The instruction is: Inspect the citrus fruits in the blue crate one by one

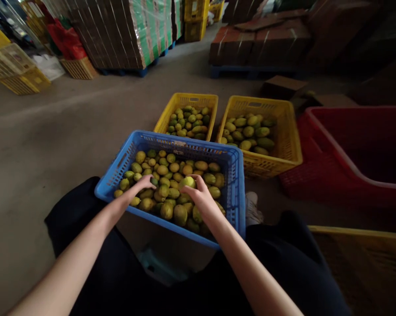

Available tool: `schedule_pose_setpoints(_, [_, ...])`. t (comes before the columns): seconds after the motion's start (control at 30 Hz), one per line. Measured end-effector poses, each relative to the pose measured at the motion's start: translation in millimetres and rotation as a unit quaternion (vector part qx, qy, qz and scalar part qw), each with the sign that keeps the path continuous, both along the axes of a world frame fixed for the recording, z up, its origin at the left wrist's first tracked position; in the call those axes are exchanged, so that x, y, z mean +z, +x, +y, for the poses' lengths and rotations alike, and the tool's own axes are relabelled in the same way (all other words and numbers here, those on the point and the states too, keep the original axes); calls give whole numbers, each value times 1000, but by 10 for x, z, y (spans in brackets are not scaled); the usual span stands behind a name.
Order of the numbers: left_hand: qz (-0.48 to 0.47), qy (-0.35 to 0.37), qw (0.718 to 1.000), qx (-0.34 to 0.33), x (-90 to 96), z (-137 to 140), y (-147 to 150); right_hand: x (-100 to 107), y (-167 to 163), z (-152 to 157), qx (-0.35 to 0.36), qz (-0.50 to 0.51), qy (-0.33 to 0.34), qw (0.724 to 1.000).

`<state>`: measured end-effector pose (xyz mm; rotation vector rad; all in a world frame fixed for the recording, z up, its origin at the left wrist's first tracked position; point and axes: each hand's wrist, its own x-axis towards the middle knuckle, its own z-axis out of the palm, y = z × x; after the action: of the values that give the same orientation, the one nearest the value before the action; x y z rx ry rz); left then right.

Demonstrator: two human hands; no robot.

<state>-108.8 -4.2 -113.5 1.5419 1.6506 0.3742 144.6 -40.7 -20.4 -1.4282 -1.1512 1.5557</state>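
Observation:
A blue plastic crate [235,175] full of yellow and green lemons [167,210] is in front of me, between my knees. My right hand [200,191] is over the crate's middle, thumb and fingers closed around a bright yellow-green lemon [186,181]. To the left, my left hand [144,182] reaches down among the fruit. Its fingers curve round a small dark green lemon [154,181], which is partly hidden by them.
Behind the blue crate stand a left yellow crate [214,103] and a right yellow crate [292,131], both holding similar fruit. A large red bin [297,171] is at right. Wrapped cartons [119,35] on a pallet and stacked brown boxes [260,44] fill the back.

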Motion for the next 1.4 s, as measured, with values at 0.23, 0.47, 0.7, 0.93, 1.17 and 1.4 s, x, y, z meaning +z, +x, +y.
schedule_pose_setpoints(0.23, [-70,111,988,-79,591,-48,-3,-102,-260,40,71,-12,99,992])
schedule_pose_setpoints(0.47, [-66,376,918,-110,1113,-295,115,-47,-379,80,24,-143,297,944])
schedule_pose_setpoints(0.7, [-114,317,932,-135,1284,-415,-51,-18,-331,99,66,-164,275,945])
schedule_pose_setpoints(0.93, [-356,66,932,-13,1243,-329,-21,22,-369,74,103,-138,226,959])
schedule_pose_setpoints(1.17, [-353,-117,924,88,1058,-279,183,10,-367,51,113,-116,221,962])
schedule_pose_setpoints(1.4, [-327,-219,913,103,953,-316,331,-26,-384,-19,102,-134,232,958])
